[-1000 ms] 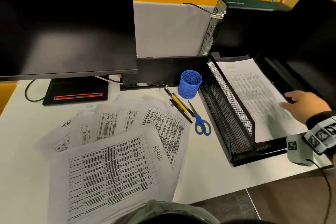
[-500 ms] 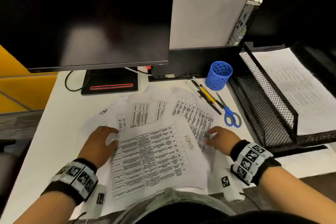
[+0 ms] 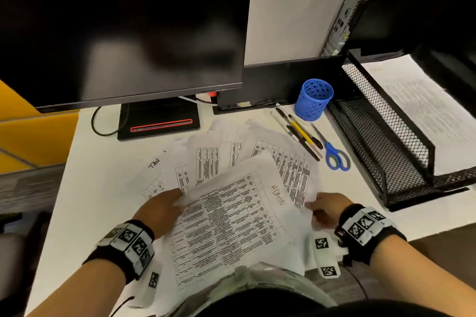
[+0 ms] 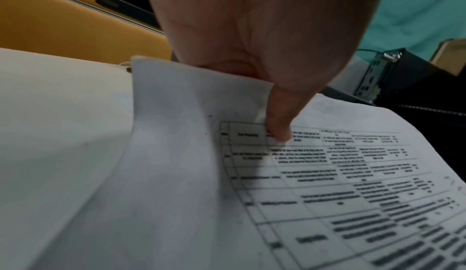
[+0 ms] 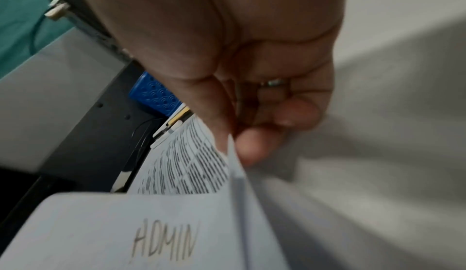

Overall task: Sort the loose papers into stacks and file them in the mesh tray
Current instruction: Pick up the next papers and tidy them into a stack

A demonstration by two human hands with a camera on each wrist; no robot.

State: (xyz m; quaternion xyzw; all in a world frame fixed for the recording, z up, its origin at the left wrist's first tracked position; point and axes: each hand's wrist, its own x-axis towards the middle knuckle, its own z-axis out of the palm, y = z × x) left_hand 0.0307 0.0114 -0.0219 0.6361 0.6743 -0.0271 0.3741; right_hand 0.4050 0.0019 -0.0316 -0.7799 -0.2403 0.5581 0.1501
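A printed sheet marked ADMIN is lifted off the spread of loose papers on the white desk. My left hand pinches its left edge; in the left wrist view the thumb presses on the ADMIN sheet. My right hand pinches the right edge, with thumb and finger closed on the ADMIN sheet in the right wrist view. The black mesh tray stands at the right, one printed sheet lying in its far compartment.
A black monitor stands behind the papers. A blue pen cup, several pens and blue-handled scissors lie between the papers and the tray. A black computer case is at the back right.
My right hand came from the sheet in the tray to the paper pile. Both hands now pinch the ADMIN sheet, which has risen off the pile and tilted.
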